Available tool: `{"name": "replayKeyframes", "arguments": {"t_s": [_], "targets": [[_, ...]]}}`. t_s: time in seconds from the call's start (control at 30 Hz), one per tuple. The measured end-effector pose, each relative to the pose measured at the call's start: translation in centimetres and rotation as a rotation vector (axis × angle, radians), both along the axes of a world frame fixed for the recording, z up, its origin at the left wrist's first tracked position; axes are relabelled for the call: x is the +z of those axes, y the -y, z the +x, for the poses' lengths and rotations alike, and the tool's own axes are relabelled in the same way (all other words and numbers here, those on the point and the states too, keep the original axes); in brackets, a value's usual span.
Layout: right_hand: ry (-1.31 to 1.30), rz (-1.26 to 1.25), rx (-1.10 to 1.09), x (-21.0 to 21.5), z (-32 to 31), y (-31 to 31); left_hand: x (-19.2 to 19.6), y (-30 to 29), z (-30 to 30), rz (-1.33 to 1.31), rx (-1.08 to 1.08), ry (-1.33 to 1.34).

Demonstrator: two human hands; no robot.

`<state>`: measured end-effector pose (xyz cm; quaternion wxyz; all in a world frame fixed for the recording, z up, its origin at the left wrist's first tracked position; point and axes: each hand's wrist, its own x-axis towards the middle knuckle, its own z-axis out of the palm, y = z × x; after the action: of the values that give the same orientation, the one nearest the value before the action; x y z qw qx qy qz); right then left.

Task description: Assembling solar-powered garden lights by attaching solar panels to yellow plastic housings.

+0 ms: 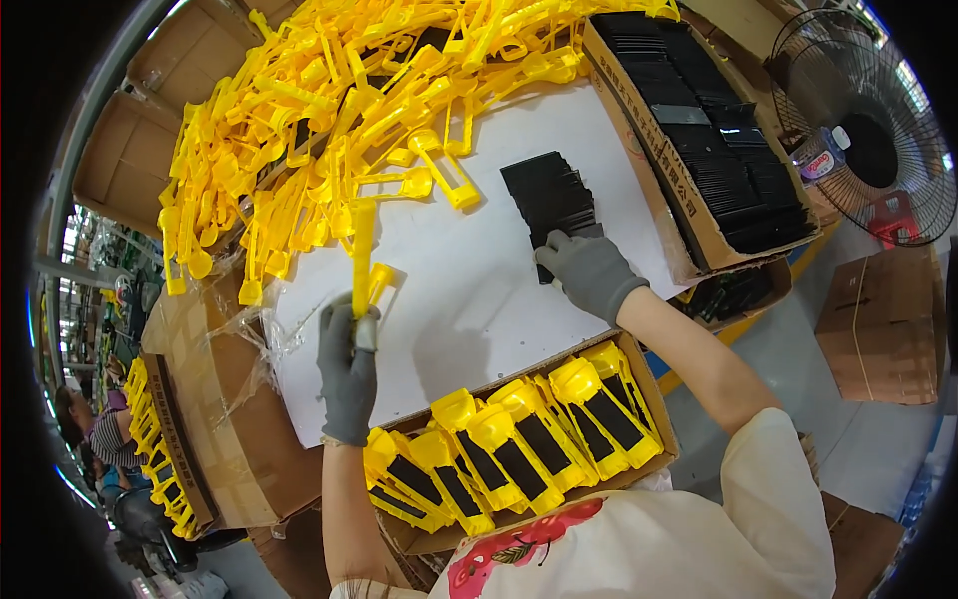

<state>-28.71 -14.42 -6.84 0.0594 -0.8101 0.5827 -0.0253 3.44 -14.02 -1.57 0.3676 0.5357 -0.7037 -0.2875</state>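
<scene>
My left hand (347, 384), in a grey glove, is closed round the lower end of a yellow plastic frame with a long handle (363, 255), holding it upright over the white tabletop (449, 299). My right hand (591, 272), gloved too, has its fingers bent onto the near end of a fanned stack of thin black rectangular panels (551, 195). Its fingertips pinch the nearest panels; how many is hidden. Just below, an open carton (656, 394) holds several yellow frames with black panels set in them (514, 469).
A big heap of yellow frames (329, 110) covers the far left. At the far right, a carton (649, 150) is packed with black panels. Beyond it stand a fan (868, 140) and a bottle (823, 155). Another carton (249, 399) borders the left side; a person (110, 434) is further off.
</scene>
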Motion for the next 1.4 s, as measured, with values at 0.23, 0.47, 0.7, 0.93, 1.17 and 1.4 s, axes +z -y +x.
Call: {"name": "replayKeyframes", "arguments": {"t_s": [0.23,0.47,0.7,0.93,1.17,1.4], "targets": [[0.126,0.205,0.001,1.3,-0.5,0.3,2.3,-5.0,-0.6,0.548,0.080,-0.662],[0.687,-0.037,-0.191,3.3,-1.2,-2.6,3.5,-9.7,-1.4,0.716,0.045,-0.934],[1.667,-0.266,-0.137,8.3,2.5,-6.9,3.8,-14.6,-4.6,0.682,0.067,-0.640],[1.619,-0.358,-0.297,7.3,6.3,-10.7,2.7,-15.6,-7.7,0.764,-0.052,-0.639],[1.197,-0.572,0.051,7.9,3.7,-11.4,1.5,-15.6,-6.6,1.196,-0.058,-1.296],[1.507,0.260,-0.460,11.6,2.7,-16.7,1.6,-14.8,-5.9,0.799,0.024,-0.865]]}}
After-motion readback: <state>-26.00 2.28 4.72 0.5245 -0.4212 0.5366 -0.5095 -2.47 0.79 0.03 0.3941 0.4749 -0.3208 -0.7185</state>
